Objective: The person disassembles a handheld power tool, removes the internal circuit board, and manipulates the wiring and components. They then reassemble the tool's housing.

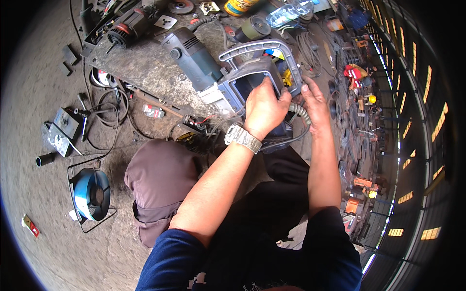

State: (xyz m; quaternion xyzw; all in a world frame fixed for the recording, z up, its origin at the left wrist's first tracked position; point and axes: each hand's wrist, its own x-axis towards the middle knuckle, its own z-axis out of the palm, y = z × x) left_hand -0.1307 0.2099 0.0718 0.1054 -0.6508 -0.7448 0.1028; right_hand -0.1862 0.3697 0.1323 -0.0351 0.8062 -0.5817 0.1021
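Note:
A dark grey power tool (196,60) with a motor barrel, a boxy open housing and a looped handle (286,51) lies tilted in front of me; it looks like an electric chainsaw body without bar or chain. My left hand (264,106), wearing a metal watch (242,138), is closed on the near edge of the housing. Its fingertips are partly hidden inside the opening. At the lower end of the looped handle, my right hand (315,104) has its thumb and fingers closed around the part there. A ribbed cord sleeve (300,112) hangs between the hands.
A stained slab (160,72) lies under the tool. Another power tool (128,29) rests at the far left, with cables (116,104) nearer me. To the left stands a blue spool (91,194) in a wire frame. A plastic bottle (290,13) and scattered tools lie far right.

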